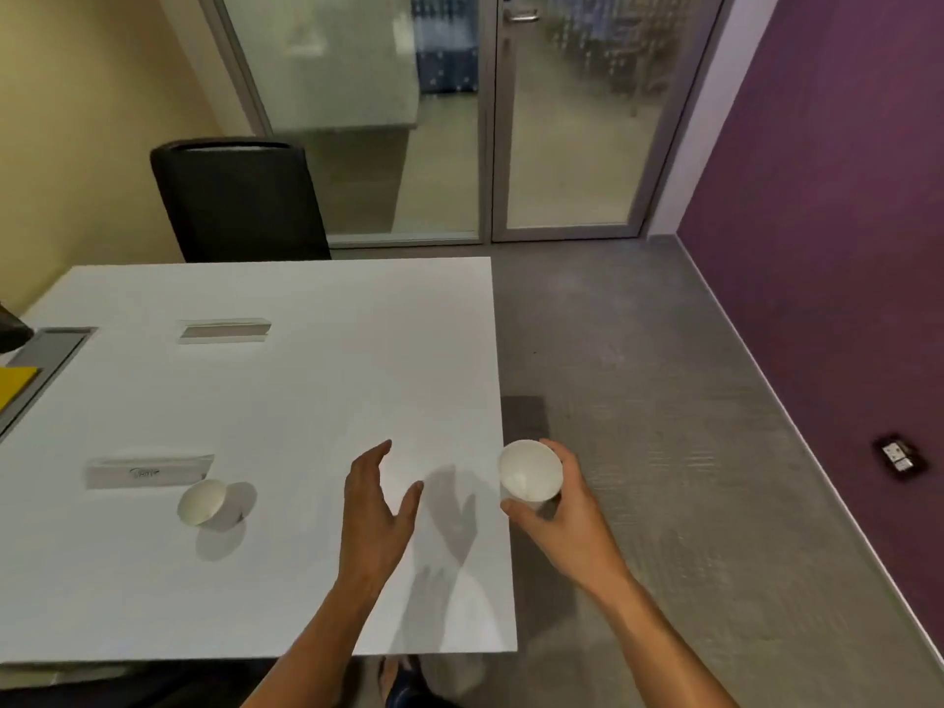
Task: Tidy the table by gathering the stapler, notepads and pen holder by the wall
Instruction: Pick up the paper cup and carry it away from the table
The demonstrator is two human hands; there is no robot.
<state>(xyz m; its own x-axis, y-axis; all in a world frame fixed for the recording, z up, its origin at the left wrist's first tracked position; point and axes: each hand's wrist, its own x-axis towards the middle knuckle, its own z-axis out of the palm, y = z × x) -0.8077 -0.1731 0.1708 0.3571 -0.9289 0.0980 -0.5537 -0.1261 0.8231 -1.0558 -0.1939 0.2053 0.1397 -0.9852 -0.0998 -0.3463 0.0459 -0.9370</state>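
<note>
My right hand (559,508) grips a white paper cup (530,470), held just past the right edge of the white table (306,380), its mouth facing me. My left hand (378,498) hovers open above the table near that edge, fingers spread, holding nothing. A second white cup (204,502) lies tipped on its side at the front left. Beside it stands a folded white name card (148,470) with faint writing. Another folded white card (225,331) stands farther back. A yellow notepad corner (14,383) shows at the far left edge. No stapler or pen holder is visible.
A grey cable tray (48,355) is set into the table at the left. A black chair (240,199) stands behind the table. Glass doors (562,120) are at the back, a purple wall (843,222) on the right, and a small dark object (900,457) lies on the floor.
</note>
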